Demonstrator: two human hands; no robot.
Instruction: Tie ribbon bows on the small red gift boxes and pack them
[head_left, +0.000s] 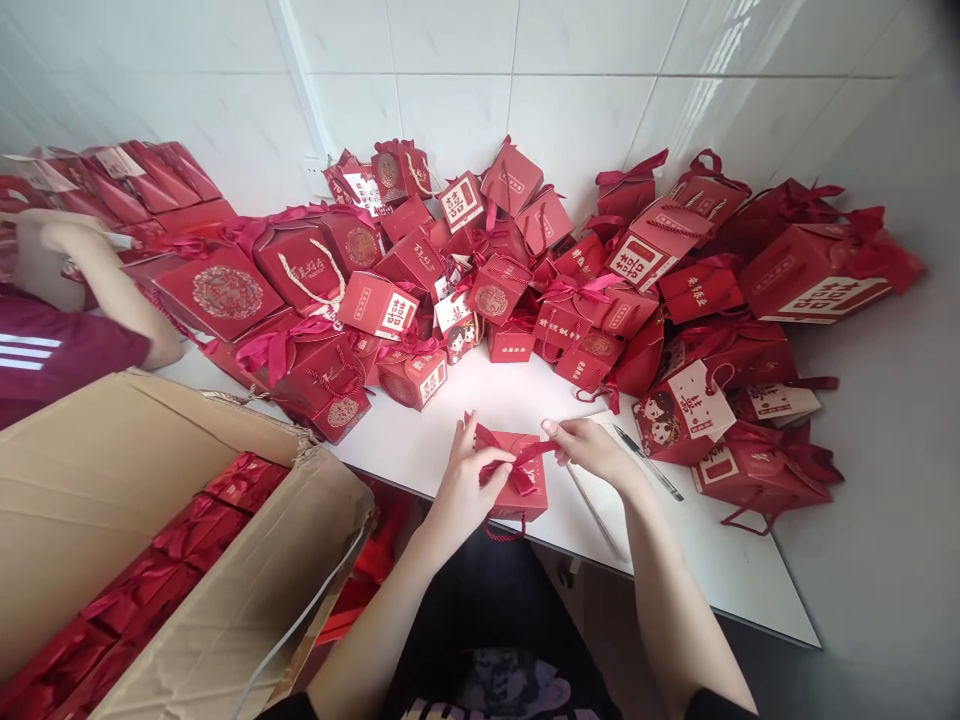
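Note:
A small red gift box [531,507] lies at the table's front edge, with a twisted red cord handle [507,533] hanging off its near side. Across its top runs a dark red ribbon [528,474] with loops and a loose tail. My left hand [472,478] pinches the ribbon at the box's left side, thumb over the middle of it. Between the thumb and fingers of my right hand [589,447] is the ribbon's right end, held out to the right. Part of the box top is hidden by my left hand and the ribbon.
Many red gift boxes [500,288] are heaped along the wall. A notebook [600,500] and a pen [651,463] lie right of my hands. At left stands a cardboard box [247,545] holding ribboned red boxes [172,545]. Another person's arm [124,275] reaches in at far left.

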